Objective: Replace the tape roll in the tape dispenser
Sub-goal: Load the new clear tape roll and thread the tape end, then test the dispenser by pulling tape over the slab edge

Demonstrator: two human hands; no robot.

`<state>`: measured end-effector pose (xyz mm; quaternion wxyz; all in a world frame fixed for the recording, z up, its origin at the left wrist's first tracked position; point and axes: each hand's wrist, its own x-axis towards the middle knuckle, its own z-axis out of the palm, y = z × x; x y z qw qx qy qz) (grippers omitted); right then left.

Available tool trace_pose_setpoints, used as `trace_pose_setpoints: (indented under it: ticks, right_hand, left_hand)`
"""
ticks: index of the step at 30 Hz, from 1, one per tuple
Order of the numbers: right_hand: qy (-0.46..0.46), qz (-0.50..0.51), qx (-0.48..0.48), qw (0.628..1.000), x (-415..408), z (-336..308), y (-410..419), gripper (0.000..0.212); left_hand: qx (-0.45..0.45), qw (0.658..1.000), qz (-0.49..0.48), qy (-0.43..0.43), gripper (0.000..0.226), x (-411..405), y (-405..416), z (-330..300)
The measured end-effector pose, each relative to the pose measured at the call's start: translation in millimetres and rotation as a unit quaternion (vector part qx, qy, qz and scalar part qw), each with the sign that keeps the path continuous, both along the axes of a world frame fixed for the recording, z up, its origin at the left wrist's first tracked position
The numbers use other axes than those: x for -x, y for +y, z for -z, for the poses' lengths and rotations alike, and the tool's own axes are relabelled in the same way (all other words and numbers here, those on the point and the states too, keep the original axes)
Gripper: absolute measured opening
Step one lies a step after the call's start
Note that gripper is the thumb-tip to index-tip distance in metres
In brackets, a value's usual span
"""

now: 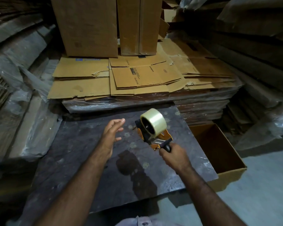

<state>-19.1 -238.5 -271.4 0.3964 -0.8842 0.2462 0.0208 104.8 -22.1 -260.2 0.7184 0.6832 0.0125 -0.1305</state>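
Note:
An orange tape dispenser (160, 138) is held over the dark table (91, 168), carrying a full roll of clear tape (154, 120) on its hub. My right hand (173, 155) grips the dispenser's black handle from the near side. My left hand (112, 135) hovers to the left of the roll with fingers spread and relaxed, holding nothing and not touching the dispenser.
An open cardboard box (219, 154) stands on the floor right of the table. Behind the table lies a stack of flattened cartons (137, 79) with upright boxes (91, 26) on it. Wrapped bundles line the left and right sides.

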Motion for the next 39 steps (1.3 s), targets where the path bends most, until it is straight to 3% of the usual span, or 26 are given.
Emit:
trace_pose_setpoints:
  ticks: [3, 6, 9, 13, 16, 20, 23, 32, 36, 39]
  right_hand:
    - [0.022, -0.006, 0.111, 0.994, 4.0, 8.5, -1.3, 0.041]
    - [0.014, -0.024, 0.194, 0.981, 6.0, 14.5, -2.8, 0.038]
    - [-0.017, -0.048, 0.278, 0.959, 4.8, 19.8, -2.4, 0.04]
    - [-0.051, -0.065, 0.345, 0.935, 3.0, 29.2, -2.9, 0.04]
    - [-0.061, -0.072, 0.381, 0.92, 4.2, 33.4, -1.6, 0.037]
    - [-0.063, -0.095, 0.395, 0.912, 4.4, 37.9, -2.4, 0.042]
    - [-0.051, -0.097, 0.393, 0.913, 5.7, 41.8, -5.5, 0.046]
    - [-0.051, -0.083, 0.395, 0.914, 7.1, 42.7, -21.9, 0.044]
    - [-0.011, -0.074, 0.344, 0.936, 17.6, 46.4, -27.6, 0.044]
    - [0.014, -0.052, 0.252, 0.966, 25.2, 46.2, -34.6, 0.043]
  left_hand:
    - [-0.018, 0.999, 0.027, -0.005, 0.048, 6.3, -3.4, 3.5]
    - [-0.02, 0.997, 0.071, -0.018, 0.056, 12.8, -12.4, 4.7]
    - [-0.079, 0.993, 0.088, -0.001, 0.066, 14.6, -23.9, 13.7]
    - [-0.117, 0.983, 0.105, 0.095, 0.065, 13.4, -22.4, 28.0]
    - [-0.127, 0.975, 0.157, 0.089, 0.067, 18.5, -20.6, 29.7]
    - [-0.117, 0.979, 0.16, 0.049, 0.034, 26.5, -25.8, 23.3]
    - [-0.099, 0.98, 0.165, 0.044, 0.023, 28.9, -31.3, 18.7]
    - [-0.122, 0.977, 0.155, 0.08, 0.043, 30.4, -45.4, 22.8]
    - [-0.111, 0.977, 0.14, 0.119, 0.054, 29.3, -51.6, 22.5]
    - [-0.089, 0.982, 0.087, 0.139, 0.047, 23.6, -52.6, 28.5]
